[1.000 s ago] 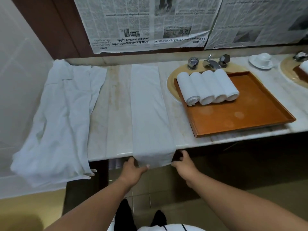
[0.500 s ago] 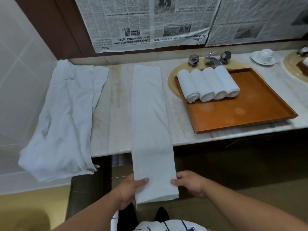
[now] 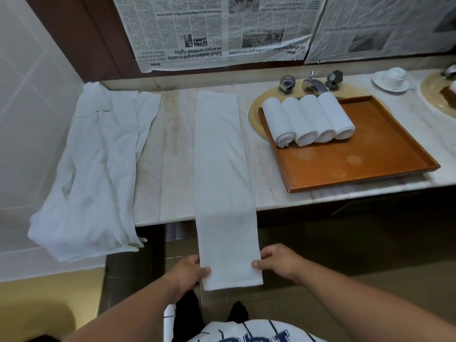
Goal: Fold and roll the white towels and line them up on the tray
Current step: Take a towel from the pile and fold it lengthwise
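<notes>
Most fingers of the left hand (image 3: 186,274) and the right hand (image 3: 280,265) are hidden under the folded towel (image 3: 222,169). The picture's right edge cuts off a second sink (image 3: 430,99).

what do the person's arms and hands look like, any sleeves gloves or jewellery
The left hand and right hand are bare, with no glove, sleeve, watch or ring in view. The shirt is white with dark blue stripes and lettering.

We have one wide view, worn on the head, looking forward and down. The desk (image 3: 172,169) crosses mid-frame, near us, tray (image 3: 357,169) at right, newspapers (image 3: 222,33) along the top, floor (image 3: 345,255) below.
</notes>
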